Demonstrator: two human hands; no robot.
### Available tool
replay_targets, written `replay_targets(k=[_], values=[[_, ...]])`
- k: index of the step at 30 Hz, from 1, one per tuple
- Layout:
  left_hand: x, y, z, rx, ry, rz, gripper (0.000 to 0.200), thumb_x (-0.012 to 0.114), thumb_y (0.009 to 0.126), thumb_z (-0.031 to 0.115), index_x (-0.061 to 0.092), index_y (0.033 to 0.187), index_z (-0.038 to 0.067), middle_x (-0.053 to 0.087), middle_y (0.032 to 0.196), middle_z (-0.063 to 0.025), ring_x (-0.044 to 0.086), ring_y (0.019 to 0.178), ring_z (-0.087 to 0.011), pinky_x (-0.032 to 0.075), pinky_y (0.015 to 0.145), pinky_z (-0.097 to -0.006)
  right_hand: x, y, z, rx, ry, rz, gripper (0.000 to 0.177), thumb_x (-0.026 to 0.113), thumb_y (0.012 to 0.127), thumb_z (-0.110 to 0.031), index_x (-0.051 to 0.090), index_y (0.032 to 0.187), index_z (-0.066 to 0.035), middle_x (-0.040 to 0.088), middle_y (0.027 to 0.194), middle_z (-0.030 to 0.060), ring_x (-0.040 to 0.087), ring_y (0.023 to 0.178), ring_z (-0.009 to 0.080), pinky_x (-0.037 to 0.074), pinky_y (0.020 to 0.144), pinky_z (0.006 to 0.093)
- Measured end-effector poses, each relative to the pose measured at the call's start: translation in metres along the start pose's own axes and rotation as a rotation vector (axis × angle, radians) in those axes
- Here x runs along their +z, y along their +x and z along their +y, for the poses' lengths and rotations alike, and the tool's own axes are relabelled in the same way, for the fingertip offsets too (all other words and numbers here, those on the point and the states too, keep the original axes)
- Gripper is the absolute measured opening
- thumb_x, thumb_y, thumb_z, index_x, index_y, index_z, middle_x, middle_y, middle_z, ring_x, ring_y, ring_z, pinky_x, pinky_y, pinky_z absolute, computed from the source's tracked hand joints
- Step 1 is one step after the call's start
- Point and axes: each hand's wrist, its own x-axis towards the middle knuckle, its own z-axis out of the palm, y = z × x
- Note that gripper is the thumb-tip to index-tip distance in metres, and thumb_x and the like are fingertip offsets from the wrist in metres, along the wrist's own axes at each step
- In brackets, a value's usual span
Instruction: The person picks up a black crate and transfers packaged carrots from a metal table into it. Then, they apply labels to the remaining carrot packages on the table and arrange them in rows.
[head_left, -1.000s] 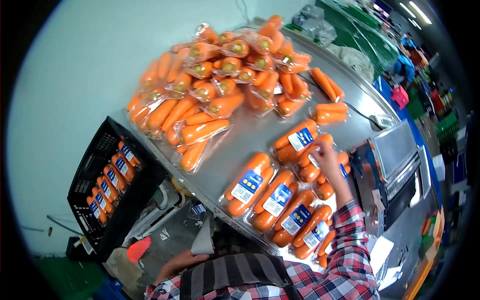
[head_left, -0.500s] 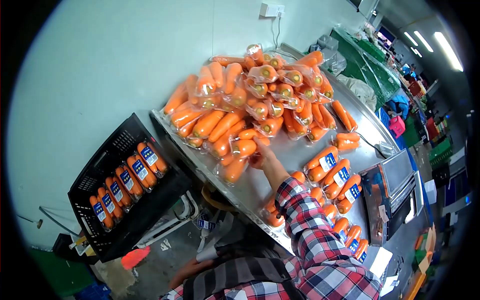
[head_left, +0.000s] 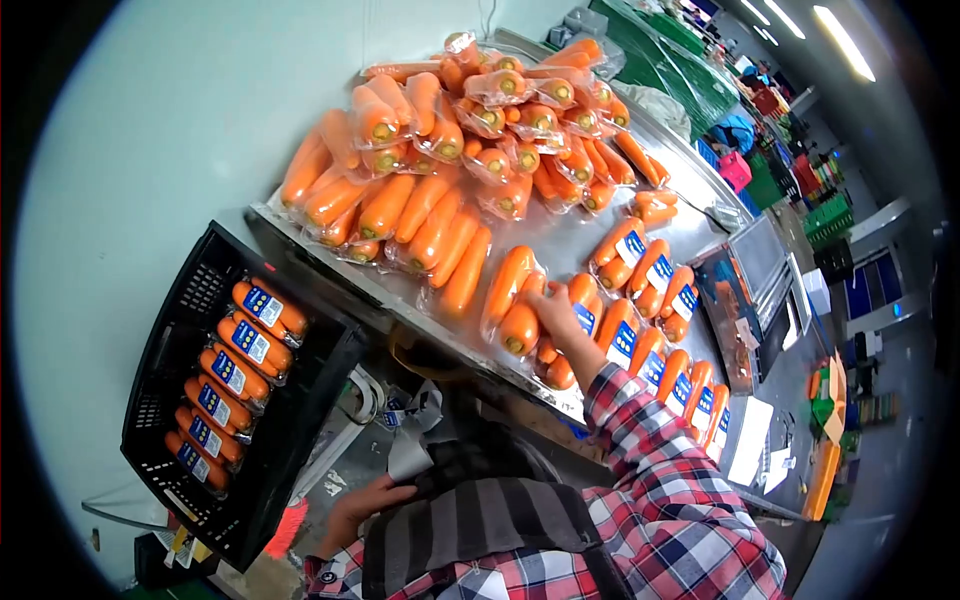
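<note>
My right hand [head_left: 556, 310] is closed on the near end of a clear bag of carrots [head_left: 511, 290] lying on the metal table [head_left: 440, 335]. No label shows on this bag. Just right of the hand, a row of carrot bags with blue-and-white labels [head_left: 621, 340] runs along the near edge. A second, shorter labelled group [head_left: 657, 270] lies behind it. Low by my body, my left hand [head_left: 362, 508] has its fingers curled at the end of a pale label strip [head_left: 411, 455]; the grip is partly hidden.
A large pile of bagged carrots [head_left: 490, 130] covers the far left of the table. At left, a black crate [head_left: 310, 420] holds several labelled bags. A scale-like machine [head_left: 745, 290] stands at right, with papers [head_left: 750, 440] in front. Green-covered stacks [head_left: 655, 65] are behind.
My right hand has moved from the pile toward the near edge, bringing a carrot bag beside the labelled row. My left hand and the strip show more fully. The view has shifted.
</note>
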Motion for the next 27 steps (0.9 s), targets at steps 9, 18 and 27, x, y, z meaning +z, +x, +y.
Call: replay_targets(k=[9, 18, 27], values=[[0.004, 0.041, 0.029, 0.277, 0.137, 0.447, 0.032, 0.055, 0.087, 0.029, 0.058, 0.103, 0.001, 0.059, 0.084, 0.0007, 0.051, 0.076, -0.0063, 0.041, 0.069, -0.0208, -0.025, -0.043, -0.034, -0.318, -0.968, -0.132, 0.032, 0.054, 0.082, -0.033, 0.059, 0.094, -0.004, 0.061, 0.075, 0.0185, 0.061, 0.07, 0.0334, 0.048, 0.062, 0.0409], [0.041, 0.033, 0.099, 0.514, -0.022, 0.608, 0.029, 0.05, 0.087, 0.023, 0.061, 0.081, -0.003, 0.06, 0.072, -0.0008, 0.053, 0.066, -0.0086, 0.041, 0.063, -0.0229, 0.041, -0.115, -0.05, -1.288, -0.512, -0.776, 0.037, 0.066, 0.068, -0.013, 0.051, 0.101, -0.002, 0.052, 0.096, 0.0117, 0.051, 0.09, 0.03, 0.042, 0.078, 0.0362], [0.04, 0.041, 0.099, 0.73, 0.439, 0.383, 0.025, 0.038, 0.084, 0.01, 0.057, 0.09, -0.005, 0.063, 0.082, -0.0173, 0.06, 0.073, -0.0233, 0.044, 0.068, -0.0291, 0.033, -0.113, -0.045, -1.259, -0.4, -0.75, 0.025, 0.059, 0.069, -0.012, 0.05, 0.091, -0.004, 0.05, 0.09, 0.0104, 0.051, 0.085, 0.0275, 0.042, 0.075, 0.035]])
